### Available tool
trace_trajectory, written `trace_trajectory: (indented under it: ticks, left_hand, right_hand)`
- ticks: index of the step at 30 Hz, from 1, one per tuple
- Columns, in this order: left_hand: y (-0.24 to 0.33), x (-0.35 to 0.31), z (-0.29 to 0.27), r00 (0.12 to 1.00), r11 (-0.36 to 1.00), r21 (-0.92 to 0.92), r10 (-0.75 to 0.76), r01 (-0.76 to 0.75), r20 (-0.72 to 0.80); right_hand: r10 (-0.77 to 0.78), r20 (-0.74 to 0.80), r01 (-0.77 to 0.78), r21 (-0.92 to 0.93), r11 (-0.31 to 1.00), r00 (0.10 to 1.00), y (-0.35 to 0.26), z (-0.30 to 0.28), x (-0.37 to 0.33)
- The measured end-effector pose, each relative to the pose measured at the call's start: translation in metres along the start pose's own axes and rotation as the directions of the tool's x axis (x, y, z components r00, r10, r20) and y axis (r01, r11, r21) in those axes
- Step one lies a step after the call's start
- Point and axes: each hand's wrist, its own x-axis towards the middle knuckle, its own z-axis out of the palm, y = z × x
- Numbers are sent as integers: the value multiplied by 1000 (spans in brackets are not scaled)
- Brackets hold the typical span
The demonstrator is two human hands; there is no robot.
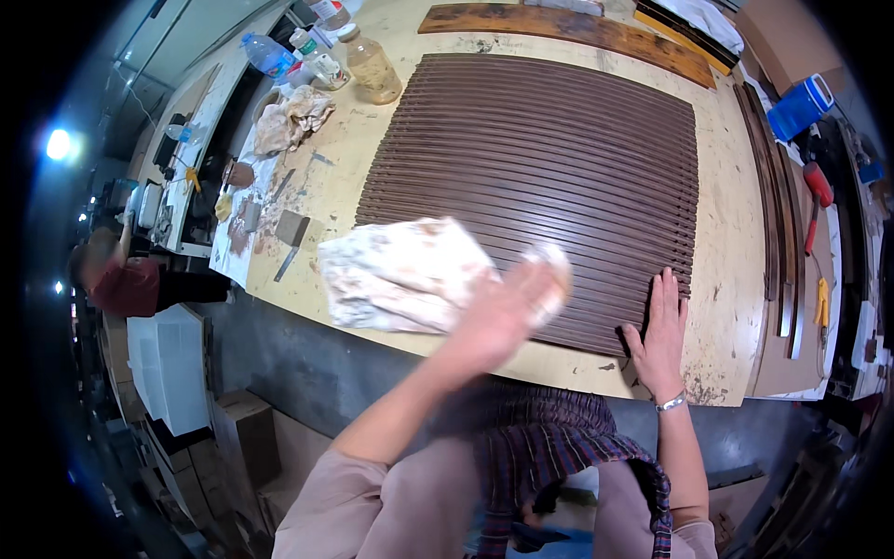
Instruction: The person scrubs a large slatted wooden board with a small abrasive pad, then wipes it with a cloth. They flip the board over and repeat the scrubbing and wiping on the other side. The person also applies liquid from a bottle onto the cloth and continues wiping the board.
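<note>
A dark brown ribbed panel (540, 177) of narrow parallel slats lies flat on the worktable. My left hand (503, 312), blurred by motion, is closed on a stained white cloth (400, 275) over the panel's near left part. Some of the cloth bunches out past the fingertips, and the rest trails left beyond the panel onto the table. My right hand (661, 335) rests at the near right corner of the panel. Its fingers are stretched out and the thumb is spread; it holds nothing.
Bottles, including a jar of amber liquid (372, 70), stand far left near a crumpled rag (291, 119). A flat scraper (291, 247) lies left of the panel. A brown board (568, 37) lies behind. Dark strips (768, 177) and a red mallet (817, 191) are right. Another person (126, 279) is far left.
</note>
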Motion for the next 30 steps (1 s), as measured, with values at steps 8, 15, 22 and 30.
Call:
trace_trajectory:
  ticks: [8, 15, 22, 30]
  left_hand:
    - [-186, -75, -82, 655, 672, -243, -739, 700, -156]
    - [-93, -41, -6, 943, 930, 158, -327, 333, -63]
    - [-119, -48, -25, 798, 823, -269, -559, 500, -225]
    - [-134, -77, -29, 802, 794, -173, -597, 583, -37]
  right_hand:
    - [32, -9, -33, -109, 993, 999, 0, 9, 5]
    - [26, -50, -32, -121, 992, 998, 0, 10, 3]
    - [12, -100, -22, -99, 995, 995, 1, 14, 5]
    - [6, -125, -17, -86, 996, 992, 4, 14, 5]
